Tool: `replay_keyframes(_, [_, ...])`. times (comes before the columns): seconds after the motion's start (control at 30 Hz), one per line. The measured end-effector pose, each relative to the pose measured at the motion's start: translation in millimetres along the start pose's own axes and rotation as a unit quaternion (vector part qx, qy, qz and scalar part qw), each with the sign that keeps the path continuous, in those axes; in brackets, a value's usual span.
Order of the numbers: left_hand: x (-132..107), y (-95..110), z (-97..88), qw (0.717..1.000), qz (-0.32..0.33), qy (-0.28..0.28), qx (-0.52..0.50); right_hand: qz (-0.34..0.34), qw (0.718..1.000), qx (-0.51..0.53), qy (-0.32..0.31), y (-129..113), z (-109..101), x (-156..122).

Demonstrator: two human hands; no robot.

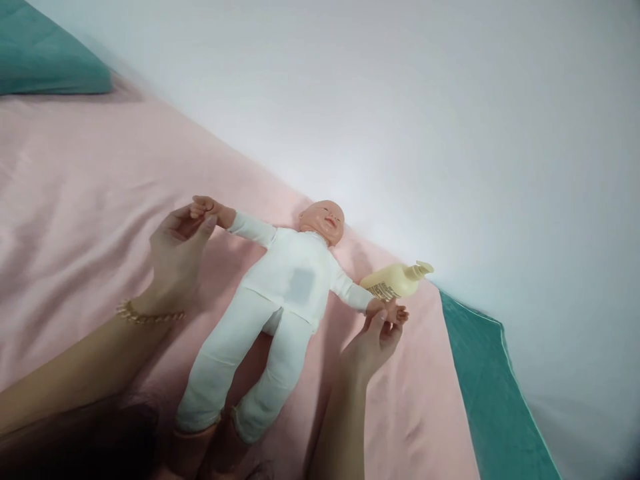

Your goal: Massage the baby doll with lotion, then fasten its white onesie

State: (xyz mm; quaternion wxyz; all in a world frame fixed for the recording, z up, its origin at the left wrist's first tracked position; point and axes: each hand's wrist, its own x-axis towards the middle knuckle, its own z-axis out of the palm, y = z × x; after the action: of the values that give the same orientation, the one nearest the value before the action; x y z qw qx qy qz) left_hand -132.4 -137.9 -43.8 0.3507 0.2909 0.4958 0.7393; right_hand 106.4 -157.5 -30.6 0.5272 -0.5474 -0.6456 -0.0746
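The doll (pixel 290 263) lies on its back on the pink sheet (pixel 75 200), between your two hands, arms spread, dressed in a white top and trousers. Your left hand (pixel 177 250), with a bracelet (pixel 150 316) at the wrist, grips the doll's hand on that side between thumb and fingers. Your right hand (pixel 369 343) pinches the doll's other wrist between thumb and fingers. Note the markings: a grey rectangular patch (pixel 300 287) sits on the lower front of the top; its content is indistinct. A pale yellow pump bottle (pixel 400 275) lies on its side just beyond your right hand, bearing several lines of dark print (pixel 384 292), too blurred to read.
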Motion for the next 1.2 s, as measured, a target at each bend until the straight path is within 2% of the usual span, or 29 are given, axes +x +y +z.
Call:
replay_keyframes(0.07, [-13,5,4.7,0.994,0.088,-0.045,0.040,-0.003,1.000,-0.001,0.011,-8,-23,-21])
replay_keyframes(0.13, [-25,8,8.1,0.972,0.185,-0.110,0.089,-0.007,1.000,-0.001,0.022,-16,-38,-38])
replay_keyframes(0.2, [-33,9,9.5,0.925,0.299,-0.193,0.131,-0.042,0.999,-0.007,-0.010,-25,-45,-48])
replay_keyframes(0.3, [-36,8,8.9,0.829,0.429,-0.322,0.157,-0.131,0.985,-0.049,-0.098,-33,-43,-52])
replay_keyframes(0.33, [-35,9,8.5,0.804,0.449,-0.350,0.169,-0.148,0.980,-0.063,-0.116,-34,-42,-51])
replay_keyframes(0.4, [-33,10,7.7,0.775,0.465,-0.384,0.189,-0.155,0.977,-0.077,-0.124,-35,-41,-48])
replay_keyframes(0.6, [-30,15,7.4,0.754,0.467,-0.415,0.203,-0.156,0.975,-0.084,-0.136,-35,-42,-47])
replay_keyframes(0.73, [-29,12,6.3,0.765,0.436,-0.433,0.193,-0.149,0.975,-0.086,-0.143,-35,-43,-48])
replay_keyframes(0.83, [-31,10,5.9,0.805,0.382,-0.421,0.170,-0.115,0.981,-0.059,-0.147,-34,-45,-49])
replay_keyframes(0.9, [-35,13,7.1,0.861,0.323,-0.368,0.133,-0.044,0.992,-0.029,-0.111,-31,-47,-50])
replay_keyframes(0.97, [-37,18,9.1,0.928,0.236,-0.269,0.102,0.046,0.998,-0.008,-0.037,-26,-51,-50])
replay_keyframes(1.03, [-34,22,9.8,0.973,0.145,-0.165,0.075,0.095,0.995,-0.003,0.031,-18,-56,-49])
replay_keyframes(1.1, [-25,19,7.0,0.990,0.081,-0.107,0.040,0.090,0.994,-0.007,0.062,-10,-63,-46])
replay_keyframes(1.2, [-6,0,-4.7,0.997,-0.001,-0.081,0.011,0.038,0.997,-0.021,0.061,-3,-73,-36])
